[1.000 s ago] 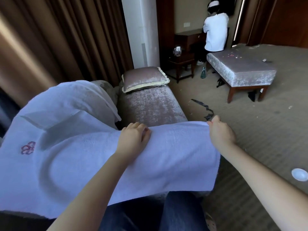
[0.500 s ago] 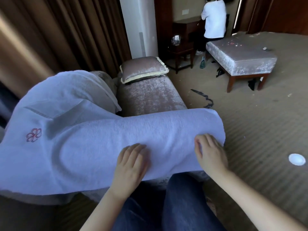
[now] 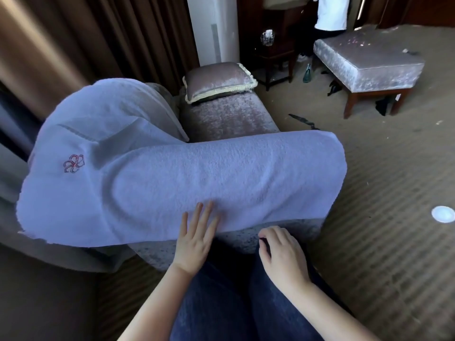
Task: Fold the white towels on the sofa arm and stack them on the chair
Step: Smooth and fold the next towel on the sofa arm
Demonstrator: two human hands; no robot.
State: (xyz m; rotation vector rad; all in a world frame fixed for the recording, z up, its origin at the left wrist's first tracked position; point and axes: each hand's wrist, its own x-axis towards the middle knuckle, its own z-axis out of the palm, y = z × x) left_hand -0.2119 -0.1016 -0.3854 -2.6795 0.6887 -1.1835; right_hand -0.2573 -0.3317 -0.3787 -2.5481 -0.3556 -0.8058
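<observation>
A white towel lies folded over the sofa arm, its doubled strip running left to right. A red flower emblem marks its left part, where more white towelling is draped over the sofa back. My left hand rests flat with straight fingers on the towel's near edge. My right hand hangs just below that edge, off the towel, fingers loosely curled and holding nothing.
A velvet seat with a fringed cushion lies beyond the towel. A padded stool stands far right on the carpet. A person in white stands at a dark desk behind it. Brown curtains hang left. A white disc lies on the carpet.
The towel's far edge was pulled toward me and laid down, doubling it. My hands slid to the near edge; the right hand has come off the towel.
</observation>
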